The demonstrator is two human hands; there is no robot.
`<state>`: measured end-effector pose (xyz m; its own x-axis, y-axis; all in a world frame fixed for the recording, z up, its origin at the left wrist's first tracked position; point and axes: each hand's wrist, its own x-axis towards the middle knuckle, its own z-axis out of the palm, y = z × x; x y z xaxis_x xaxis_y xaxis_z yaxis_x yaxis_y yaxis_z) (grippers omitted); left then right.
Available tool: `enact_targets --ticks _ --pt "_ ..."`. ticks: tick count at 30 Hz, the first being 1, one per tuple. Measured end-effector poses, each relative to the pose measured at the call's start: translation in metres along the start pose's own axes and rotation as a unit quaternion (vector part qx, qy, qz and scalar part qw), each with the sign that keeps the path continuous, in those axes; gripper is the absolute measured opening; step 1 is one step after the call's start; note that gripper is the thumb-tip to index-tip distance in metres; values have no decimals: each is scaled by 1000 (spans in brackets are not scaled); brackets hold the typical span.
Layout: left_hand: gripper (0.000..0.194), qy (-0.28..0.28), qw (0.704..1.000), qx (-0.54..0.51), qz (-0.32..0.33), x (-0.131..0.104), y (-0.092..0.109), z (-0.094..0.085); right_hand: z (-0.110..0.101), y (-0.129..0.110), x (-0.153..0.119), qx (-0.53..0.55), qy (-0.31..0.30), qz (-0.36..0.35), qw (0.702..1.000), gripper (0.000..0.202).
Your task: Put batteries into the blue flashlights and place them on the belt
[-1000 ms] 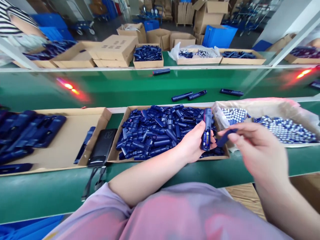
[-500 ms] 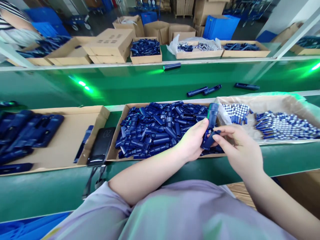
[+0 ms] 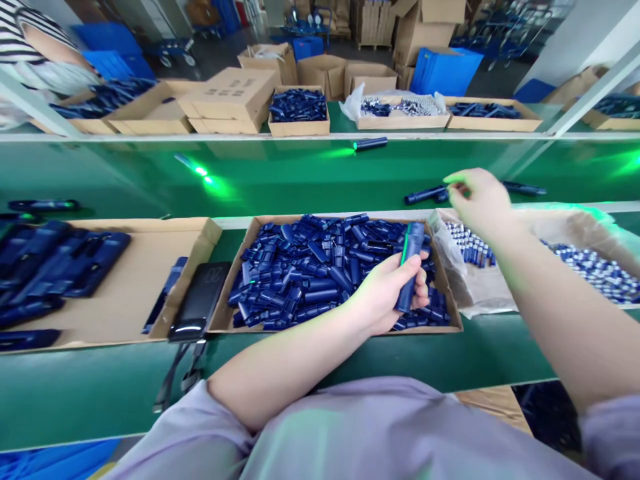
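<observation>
My left hand (image 3: 387, 287) is wrapped round a dark blue tubular casing (image 3: 411, 257), held tilted with its top end up. Green light glints along the casing's side. Below it lies a carton tray (image 3: 220, 319) heaped with dark blue plastic parts (image 3: 315, 273). My right hand (image 3: 480, 200) reaches out over the green belt (image 3: 300, 173), fingers curled together at the end of a dark blue tube there. That tube is mostly hidden by the hand. Beside it, another dark blue tube (image 3: 423, 195) rests on the belt.
At right, a lined tray (image 3: 505, 287) holds small silver-and-blue cylinders. To the left are a black power bank (image 3: 200, 300) with a cable and a tray (image 3: 143, 267) of blue casings. A lit tube (image 3: 370, 144) lies farther back. A person in stripes (image 3: 43, 40) is across.
My right hand has left the casing in my left hand and moved up and forward to the belt. The left hand keeps the casing, now whole in its grip. Belt items have shifted right.
</observation>
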<state>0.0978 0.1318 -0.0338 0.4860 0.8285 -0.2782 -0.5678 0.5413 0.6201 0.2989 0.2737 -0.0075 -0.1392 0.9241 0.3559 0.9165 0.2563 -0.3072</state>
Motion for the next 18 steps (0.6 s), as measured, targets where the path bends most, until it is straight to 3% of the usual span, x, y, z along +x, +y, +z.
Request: enact_targets --ticks 2,5,7,9,10,11,13,14,16,18 --pt "36 -13 1000 11 -8 -7 3 3 23 16 43 -28 -72 -17 997 17" --pt "37 -29 998 61 -7 -24 19 10 55 28 80 -65 -149 -21 986 13" --pt "39 -33 988 149 17 -28 44 11 67 31 92 -80 -174 -21 981 18" --pt "42 2 946 315 71 -19 80 3 66 32 99 -79 -179 -33 980 22" --pt "45 41 898 424 112 -9 101 -5 61 31 101 -75 -173 -41 981 22" --pt "46 99 820 542 155 5 123 -17 53 30 102 -68 -159 -49 984 22" --pt "42 206 619 738 171 35 161 -46 30 24 97 -50 -113 -61 990 17" --pt "39 245 527 805 115 50 177 -61 16 20 90 -45 -83 -64 993 13" --pt "41 261 488 831 58 73 199 -88 -15 12 67 -15 -16 -50 999 10" --pt "41 264 473 840 27 85 209 -103 -44 6 31 82 39 -2 996 16"
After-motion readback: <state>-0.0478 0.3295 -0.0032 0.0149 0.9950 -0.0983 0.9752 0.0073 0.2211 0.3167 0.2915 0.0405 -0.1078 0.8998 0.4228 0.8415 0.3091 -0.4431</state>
